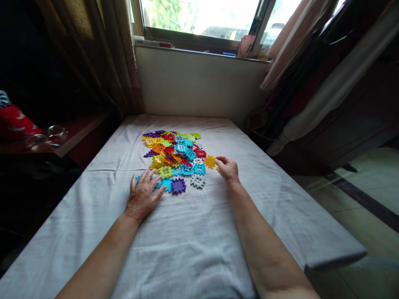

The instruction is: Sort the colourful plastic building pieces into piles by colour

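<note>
A pile of colourful plastic interlocking tiles [170, 149] lies on the cloth-covered table [187, 232]. My right hand [228, 168], at the pile's right side, pinches a yellow piece [210, 162] between thumb and fingers. Spread flat at the pile's front left, my left hand [145, 194] rests with its fingers over blue tiles [166, 185], partly hiding them. Beside those tiles is a purple square tile [178, 186]. A grey tile [198, 181] sits a little apart, nearer to my right hand. Green and light-blue window tiles line the pile's front edge.
Beyond the table rises a pale wall [199, 83] under a window. A side table [77, 133] at left bears glasses [46, 137] and a red patterned object [15, 120]. Curtains [115, 50] hang at left, and cloths [336, 83] hang at right.
</note>
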`<state>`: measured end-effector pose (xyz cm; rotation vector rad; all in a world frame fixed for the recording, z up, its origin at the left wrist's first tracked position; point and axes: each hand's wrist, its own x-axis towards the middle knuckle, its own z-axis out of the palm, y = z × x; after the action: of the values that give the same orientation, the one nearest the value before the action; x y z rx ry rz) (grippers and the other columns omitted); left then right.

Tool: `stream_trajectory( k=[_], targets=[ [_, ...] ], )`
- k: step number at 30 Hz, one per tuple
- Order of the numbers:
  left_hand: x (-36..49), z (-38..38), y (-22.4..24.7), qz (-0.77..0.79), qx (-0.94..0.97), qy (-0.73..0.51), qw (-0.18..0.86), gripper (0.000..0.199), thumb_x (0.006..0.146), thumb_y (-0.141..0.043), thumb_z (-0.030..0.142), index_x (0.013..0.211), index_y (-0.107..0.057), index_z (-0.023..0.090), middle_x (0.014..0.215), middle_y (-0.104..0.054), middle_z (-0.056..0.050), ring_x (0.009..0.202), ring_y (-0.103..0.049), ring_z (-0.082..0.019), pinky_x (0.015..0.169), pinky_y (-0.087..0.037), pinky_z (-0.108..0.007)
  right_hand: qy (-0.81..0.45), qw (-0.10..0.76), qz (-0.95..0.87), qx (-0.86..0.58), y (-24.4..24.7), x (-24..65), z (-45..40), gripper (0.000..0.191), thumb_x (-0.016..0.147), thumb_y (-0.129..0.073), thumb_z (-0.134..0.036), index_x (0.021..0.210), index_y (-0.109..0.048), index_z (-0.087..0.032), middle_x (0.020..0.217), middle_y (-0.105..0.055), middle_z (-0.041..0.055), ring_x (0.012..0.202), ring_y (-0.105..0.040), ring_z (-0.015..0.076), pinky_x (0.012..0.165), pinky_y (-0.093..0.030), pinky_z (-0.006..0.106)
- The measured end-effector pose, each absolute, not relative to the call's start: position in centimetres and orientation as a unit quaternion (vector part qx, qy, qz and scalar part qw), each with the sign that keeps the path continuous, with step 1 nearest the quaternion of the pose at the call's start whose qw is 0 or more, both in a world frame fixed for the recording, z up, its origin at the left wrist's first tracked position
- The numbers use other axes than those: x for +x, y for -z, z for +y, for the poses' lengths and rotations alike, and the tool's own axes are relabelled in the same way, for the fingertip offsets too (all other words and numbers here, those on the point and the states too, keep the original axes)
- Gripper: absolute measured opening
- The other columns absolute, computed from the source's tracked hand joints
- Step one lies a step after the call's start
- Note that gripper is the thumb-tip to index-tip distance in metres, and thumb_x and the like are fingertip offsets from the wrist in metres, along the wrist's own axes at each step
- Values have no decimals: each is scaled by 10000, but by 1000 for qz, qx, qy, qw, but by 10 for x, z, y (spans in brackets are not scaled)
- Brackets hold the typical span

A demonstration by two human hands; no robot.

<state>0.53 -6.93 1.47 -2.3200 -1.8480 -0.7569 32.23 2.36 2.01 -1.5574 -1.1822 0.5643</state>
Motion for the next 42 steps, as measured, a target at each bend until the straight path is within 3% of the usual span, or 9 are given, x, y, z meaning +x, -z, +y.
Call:
stream_trajectory(
  k=[5,10,14,18,22,26,31,37,42],
  targets=[
    [-3,-57,-16,-627,-726,274,60,428,907,-507,433,1276,-638,262,1441,-573,-125,1378,-464,-338,1175,-220,-613,-216,522,-404,-719,-3,381,21,328,732,-590,-339,940,-747,-140,848,-757,91,765,-690,216,709,-557,317],
    [-12,-22,-23,-675,-691,257,43,561,895,-490,485,1400,-536,245,1502,-504,-154,1404,-426,-349,1171,-203,-635,-53,420,-468,-776,-8,372,11,395,809,-606,-350,1142,-721,-169,1218,-671,169,1130,-596,313,974,-470,474],
    [-5,8,-32,-697,-683,218,-13,619,877,-498,506,1442,-484,254,1525,-479,-148,1405,-430,-331,1149,-266,-615,20,322,-618,-716,-9,344,3,392,823,-660,-388,1198,-706,-280,1377,-587,119,1297,-463,334,1068,-350,553],
    [4,13,-39,-675,-702,225,-22,455,864,-539,428,1303,-595,323,1373,-636,-87,1272,-567,-301,1131,-284,-612,37,255,-661,-705,-3,335,1,194,865,-621,-314,987,-771,-321,1355,-610,92,1312,-436,338,1060,-303,609],
    [-3,-4,-42,-639,-717,278,0,244,865,-546,407,1035,-684,297,1220,-722,-57,1158,-641,-259,1112,-348,-516,46,285,-585,-758,1,350,2,240,879,-563,-250,942,-790,-297,1304,-623,124,1279,-451,345,1044,-293,649],
    [-22,-21,-43,-618,-723,308,24,261,861,-525,472,801,-679,269,1209,-729,-54,1160,-643,-263,1112,-355,-499,66,307,-557,-769,0,354,0,266,856,-546,-238,956,-792,-265,1349,-581,146,1341,-387,380,1053,-237,706],
    [-36,-24,-38,-634,-714,296,13,384,880,-476,497,636,-663,267,1056,-775,-35,1069,-684,-257,1095,-375,-489,69,319,-595,-734,-2,337,-4,284,828,-568,-249,1022,-774,-267,1394,-567,129,1365,-380,356,1087,-223,673],
    [-31,6,-42,-721,-670,179,-18,391,810,-553,546,1025,-747,283,1110,-764,-65,1054,-685,-284,897,-495,-372,56,305,-622,-719,-2,325,-5,286,836,-571,-243,1046,-765,-260,1386,-587,121,1357,-398,331,1099,-246,601],
    [-16,30,-59,-761,-643,56,-60,431,786,-552,629,1006,-745,313,1123,-756,-39,1097,-658,-294,855,-475,-338,36,283,-616,-734,-7,325,-7,290,865,-570,-241,1084,-760,-255,1410,-577,112,1374,-392,319,1119,-241,564]
  ],
)
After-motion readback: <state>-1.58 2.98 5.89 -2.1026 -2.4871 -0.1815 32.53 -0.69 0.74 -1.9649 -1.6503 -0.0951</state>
